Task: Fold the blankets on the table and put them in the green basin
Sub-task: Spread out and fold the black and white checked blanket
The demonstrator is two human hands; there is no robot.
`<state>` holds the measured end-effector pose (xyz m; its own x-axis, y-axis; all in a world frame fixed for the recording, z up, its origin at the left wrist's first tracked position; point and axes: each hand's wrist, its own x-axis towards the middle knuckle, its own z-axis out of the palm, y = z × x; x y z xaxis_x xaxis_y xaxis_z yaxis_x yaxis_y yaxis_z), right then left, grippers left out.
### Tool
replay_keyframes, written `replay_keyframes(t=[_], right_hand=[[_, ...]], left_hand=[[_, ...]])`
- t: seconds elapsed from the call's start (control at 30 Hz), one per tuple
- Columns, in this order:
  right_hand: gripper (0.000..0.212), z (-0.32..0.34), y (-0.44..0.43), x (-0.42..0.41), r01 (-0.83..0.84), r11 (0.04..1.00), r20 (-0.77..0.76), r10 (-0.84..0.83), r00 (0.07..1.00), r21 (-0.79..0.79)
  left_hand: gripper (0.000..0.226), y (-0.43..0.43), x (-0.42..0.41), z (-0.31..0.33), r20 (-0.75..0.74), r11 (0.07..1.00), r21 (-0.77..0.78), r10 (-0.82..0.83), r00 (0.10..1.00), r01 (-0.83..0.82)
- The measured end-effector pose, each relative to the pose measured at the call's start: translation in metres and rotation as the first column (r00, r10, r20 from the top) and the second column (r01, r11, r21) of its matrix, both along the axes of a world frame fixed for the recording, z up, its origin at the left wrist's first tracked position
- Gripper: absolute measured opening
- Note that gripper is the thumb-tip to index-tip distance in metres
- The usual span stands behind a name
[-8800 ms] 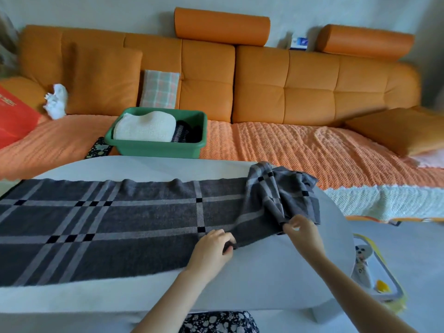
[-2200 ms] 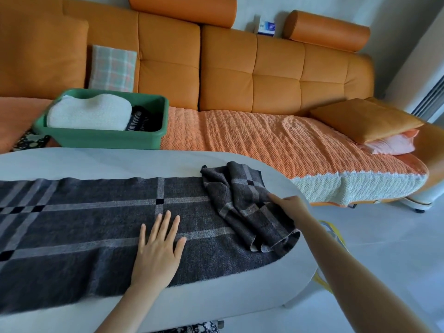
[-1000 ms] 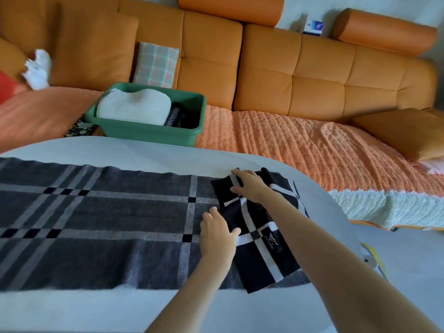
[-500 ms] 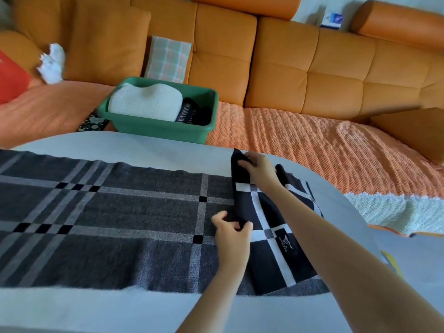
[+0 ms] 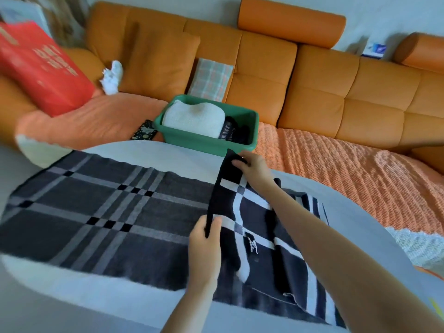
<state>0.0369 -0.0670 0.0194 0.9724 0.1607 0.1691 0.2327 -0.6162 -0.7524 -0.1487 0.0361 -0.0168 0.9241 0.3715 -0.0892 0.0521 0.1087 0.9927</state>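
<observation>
A long dark grey plaid blanket (image 5: 96, 212) lies spread along the white oval table (image 5: 72, 304). Its right end is turned over and shows a black side with white stripes. My left hand (image 5: 204, 239) pinches the near corner of that turned-over end. My right hand (image 5: 252, 167) grips its far corner, and the edge between them is lifted off the table. The green basin (image 5: 204, 140) stands on the sofa seat just behind the table, holding a folded white blanket (image 5: 192, 118) and a dark striped one (image 5: 230, 131).
An orange sofa (image 5: 312, 92) runs behind the table, with a ribbed orange cover (image 5: 348, 169) on the seat. A red bag (image 5: 43, 68), a white cloth (image 5: 111, 76) and a checked cushion (image 5: 211, 79) lie on it. A dark patterned flat object (image 5: 144, 131) sits left of the basin.
The bunched right end has been flattened and turned over. Both hands took hold of its left edge and have been raising it and carrying it to the left. My head has turned left.
</observation>
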Motion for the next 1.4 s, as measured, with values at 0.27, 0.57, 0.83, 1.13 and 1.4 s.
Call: replay_keyframes(t=[0.27,0.57,0.83,1.13,1.4], right_hand=[[0.035,0.002,0.156,0.017,-0.128,0.99,0.043,0.131,0.99,-0.066],[0.022,-0.021,0.299,0.024,-0.24,0.969,0.092,0.244,0.965,-0.048],[0.023,-0.013,0.39,0.047,-0.264,0.961,0.129,0.272,0.954,-0.079],[0.025,-0.091,0.414,0.051,-0.303,0.901,-0.031,0.309,0.951,-0.312],[0.021,-0.06,0.446,0.069,-0.222,0.958,0.138,0.248,0.959,-0.181]], left_hand=[[0.035,0.175,0.006,0.006,-0.027,0.987,0.042,0.159,0.987,-0.157],[0.023,0.301,-0.002,-0.005,-0.07,0.944,0.192,0.286,0.956,-0.269],[0.026,0.374,0.018,-0.008,-0.036,0.821,0.383,0.472,0.881,-0.424],[0.023,0.402,0.002,-0.065,-0.107,0.73,0.527,0.566,0.818,-0.436],[0.021,0.418,0.011,-0.048,0.072,0.64,0.487,0.649,0.757,-0.595]])
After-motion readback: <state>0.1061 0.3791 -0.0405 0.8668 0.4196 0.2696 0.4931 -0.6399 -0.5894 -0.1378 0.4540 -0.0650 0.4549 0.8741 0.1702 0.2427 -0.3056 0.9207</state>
